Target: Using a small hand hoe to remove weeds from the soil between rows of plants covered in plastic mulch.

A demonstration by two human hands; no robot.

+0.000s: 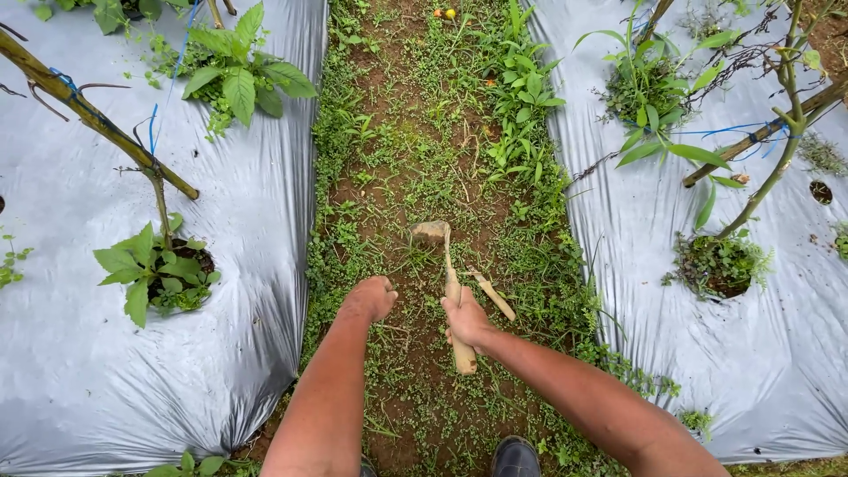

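Head view: right hand point(465, 320) clenches a wooden hand hoe point(449, 284), blade sunk in the weedy furrow point(415, 159) between plastic-mulched beds point(256, 265), while left hand point(371, 298) grips weeds; short, shallow strokes suit best.

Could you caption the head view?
Right hand grips a small hoe; left hand reaches into weeds.
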